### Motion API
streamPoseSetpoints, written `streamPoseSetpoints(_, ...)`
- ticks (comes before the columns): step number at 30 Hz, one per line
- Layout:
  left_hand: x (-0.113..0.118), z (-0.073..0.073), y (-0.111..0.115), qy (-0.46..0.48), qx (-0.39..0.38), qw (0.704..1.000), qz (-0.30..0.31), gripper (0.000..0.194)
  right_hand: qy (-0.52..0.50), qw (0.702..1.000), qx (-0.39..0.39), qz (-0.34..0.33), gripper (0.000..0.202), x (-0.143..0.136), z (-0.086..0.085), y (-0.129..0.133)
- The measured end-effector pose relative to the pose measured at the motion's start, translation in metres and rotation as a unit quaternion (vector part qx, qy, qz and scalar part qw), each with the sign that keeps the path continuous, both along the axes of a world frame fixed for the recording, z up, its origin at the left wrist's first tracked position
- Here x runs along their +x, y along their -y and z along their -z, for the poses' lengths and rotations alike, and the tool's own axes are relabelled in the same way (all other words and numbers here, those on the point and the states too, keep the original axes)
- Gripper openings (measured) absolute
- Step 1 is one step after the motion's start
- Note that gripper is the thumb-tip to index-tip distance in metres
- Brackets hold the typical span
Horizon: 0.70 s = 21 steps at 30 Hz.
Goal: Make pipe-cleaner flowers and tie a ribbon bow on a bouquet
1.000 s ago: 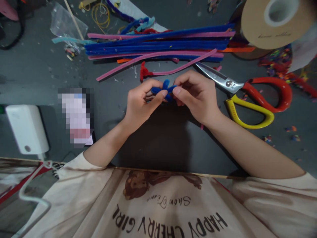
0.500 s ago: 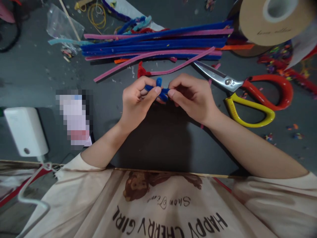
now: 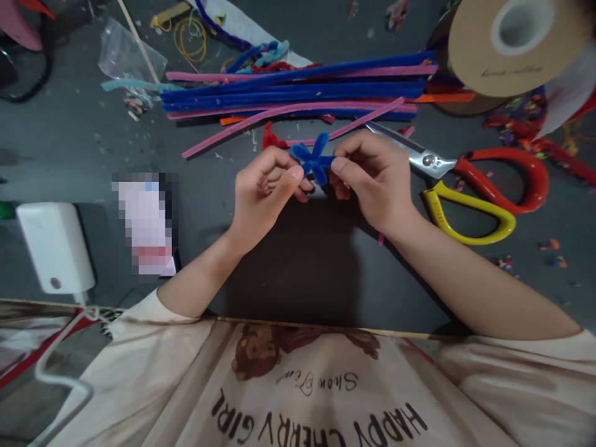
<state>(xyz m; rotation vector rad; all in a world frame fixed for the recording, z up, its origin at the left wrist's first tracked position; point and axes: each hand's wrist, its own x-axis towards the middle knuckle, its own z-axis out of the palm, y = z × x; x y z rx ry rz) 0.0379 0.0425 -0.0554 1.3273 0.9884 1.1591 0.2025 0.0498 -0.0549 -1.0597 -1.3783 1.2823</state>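
Between my hands is a small blue pipe-cleaner flower (image 3: 315,158) with several looped petals spread out. My left hand (image 3: 267,195) pinches one petal at its lower left between thumb and fingers. The thumb and forefinger of my right hand (image 3: 375,177) grip the petal on the right side. Just behind the flower lies a pink pipe cleaner with a red twisted piece (image 3: 270,136) at its left end. Beyond that, a bundle of blue and pink pipe cleaners (image 3: 288,93) stretches across the table.
Large scissors (image 3: 488,217) with red and yellow handles lie right of my right hand. A ribbon spool (image 3: 472,56) stands at the back right. On the left are a phone (image 3: 146,226), blurred out, a white power bank (image 3: 56,248) with a cable, and a plastic bag (image 3: 128,56).
The blue flower has turned and come into fuller view, its petals more spread. My right hand has shifted slightly right, and the camera view has moved a little.
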Motion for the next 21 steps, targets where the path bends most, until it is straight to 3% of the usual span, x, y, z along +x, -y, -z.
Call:
streamPoseSetpoints(8, -0.0012, -0.0042, 0.0018, -0.084, 0.016, 0.996, 0.040, 0.018, 0.071, 0.996, 0.019, -0.058, 0.033, 0.0030, -0.0057, 0.0022)
streamPoseSetpoints(15, -0.0031, -0.0070, 0.0039, -0.057, 0.028, 0.996, 0.062, 0.026, 0.080, 0.996, -0.008, -0.042, 0.033, 0.0022, -0.0053, 0.0022)
streamPoseSetpoints(21, -0.0020, -0.0093, 0.0046, -0.135, 0.045, 0.989, 0.044, 0.028, 0.083, 0.996, -0.009, -0.036, 0.034, 0.0013, -0.0075, 0.0021)
